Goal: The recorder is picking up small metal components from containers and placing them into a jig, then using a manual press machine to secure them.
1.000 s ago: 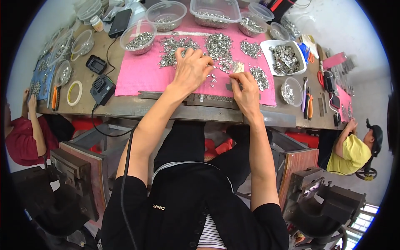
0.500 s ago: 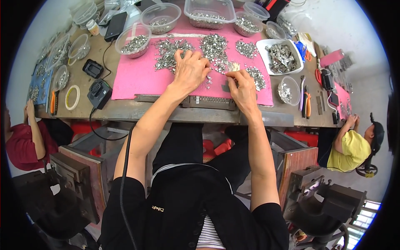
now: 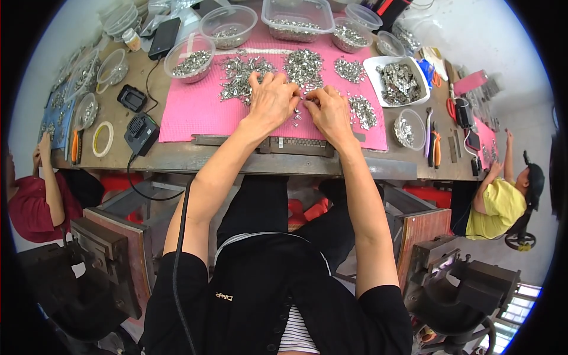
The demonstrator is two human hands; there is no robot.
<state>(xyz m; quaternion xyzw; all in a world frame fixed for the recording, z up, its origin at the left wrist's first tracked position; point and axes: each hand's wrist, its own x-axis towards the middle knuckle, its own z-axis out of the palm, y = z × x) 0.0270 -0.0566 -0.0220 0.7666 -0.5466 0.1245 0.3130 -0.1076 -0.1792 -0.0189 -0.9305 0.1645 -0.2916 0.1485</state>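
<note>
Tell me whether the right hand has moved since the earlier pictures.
Yes: leftward. The right hand is now farther from the white tray, and its fingers are closer to the left hand.

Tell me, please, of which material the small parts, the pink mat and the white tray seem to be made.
Small parts: probably metal, bright and silvery; they glint.
Pink mat: perhaps rubber or soft plastic, matte; a fine grid texture shows.
White tray: likely plastic, smooth and opaque; its even, rounded rim suggests this, though ceramic is possible.
</note>
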